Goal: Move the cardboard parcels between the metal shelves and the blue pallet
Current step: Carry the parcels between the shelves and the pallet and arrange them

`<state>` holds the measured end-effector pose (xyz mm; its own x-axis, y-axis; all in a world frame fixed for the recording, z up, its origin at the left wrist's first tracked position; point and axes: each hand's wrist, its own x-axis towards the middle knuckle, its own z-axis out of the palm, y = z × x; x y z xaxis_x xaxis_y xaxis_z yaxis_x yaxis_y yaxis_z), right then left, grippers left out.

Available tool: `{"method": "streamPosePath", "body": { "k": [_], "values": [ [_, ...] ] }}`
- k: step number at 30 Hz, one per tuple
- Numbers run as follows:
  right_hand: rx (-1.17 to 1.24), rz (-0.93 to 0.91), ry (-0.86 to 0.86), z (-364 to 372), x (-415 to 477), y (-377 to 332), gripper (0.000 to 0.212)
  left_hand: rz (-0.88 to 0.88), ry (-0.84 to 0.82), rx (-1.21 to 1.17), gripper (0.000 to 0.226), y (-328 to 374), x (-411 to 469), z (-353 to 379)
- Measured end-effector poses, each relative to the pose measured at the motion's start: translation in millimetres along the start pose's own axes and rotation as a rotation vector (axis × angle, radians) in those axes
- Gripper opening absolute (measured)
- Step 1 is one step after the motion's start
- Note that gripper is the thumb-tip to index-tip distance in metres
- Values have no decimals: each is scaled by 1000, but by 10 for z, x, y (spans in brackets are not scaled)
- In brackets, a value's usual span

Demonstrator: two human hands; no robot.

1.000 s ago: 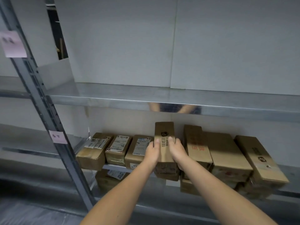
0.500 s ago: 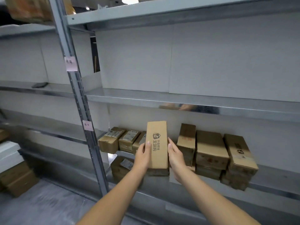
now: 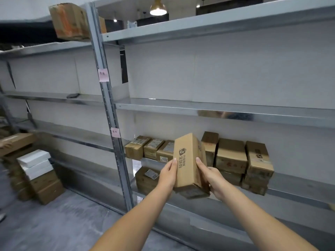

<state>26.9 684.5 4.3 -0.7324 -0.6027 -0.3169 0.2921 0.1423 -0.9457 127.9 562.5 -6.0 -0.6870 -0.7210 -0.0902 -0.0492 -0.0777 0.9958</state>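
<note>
Parcel [image 3: 188,162], head view: one long cardboard box, tilted, held clear of the shelf [image 3: 293,187] between both hands. Left hand [image 3: 167,175] clasps its left edge, right hand [image 3: 211,178] its right edge, thumbs on top. More boxes [image 3: 231,156] sit just beyond the right hand. I judge the grip sound; I would level the box, support its underside, and swing clear of the post [image 3: 116,156] left of the left hand. Pallet not in view.
</note>
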Motion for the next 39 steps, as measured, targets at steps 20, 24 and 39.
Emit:
{"method": "streamPosePath", "body": {
  "k": [20,24,39],
  "values": [
    [-67,-206,324,-67,-225,-83,30,30,-190,-101,46,151,-242,52],
    [-20,-21,154,-131,-220,-114,53,33,-201,-93,41,200,-223,118],
    [-69,-117,177,-173,-183,-131,86,88,-157,40,58,180,-118,241]
  ]
}}
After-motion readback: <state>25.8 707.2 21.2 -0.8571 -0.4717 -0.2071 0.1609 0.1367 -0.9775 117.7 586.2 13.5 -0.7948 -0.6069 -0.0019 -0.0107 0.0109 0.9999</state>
